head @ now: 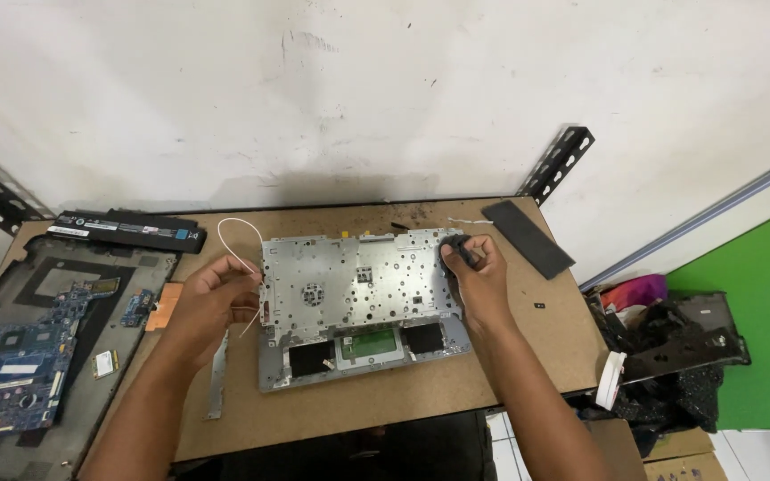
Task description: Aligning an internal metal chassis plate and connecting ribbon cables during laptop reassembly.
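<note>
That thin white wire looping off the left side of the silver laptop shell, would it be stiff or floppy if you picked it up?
Probably floppy: the white wire curves in a loose loop over the table. It looks very thin, so likely light and easy to snag. One end runs under the left hand by the laptop shell, so tugging might strain it.

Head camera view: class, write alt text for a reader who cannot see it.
Two bare hands work on an upturned silver laptop keyboard frame on a wooden table: the left hand steadies its left edge, the right hand pinches a small dark part at its top right corner.
</note>
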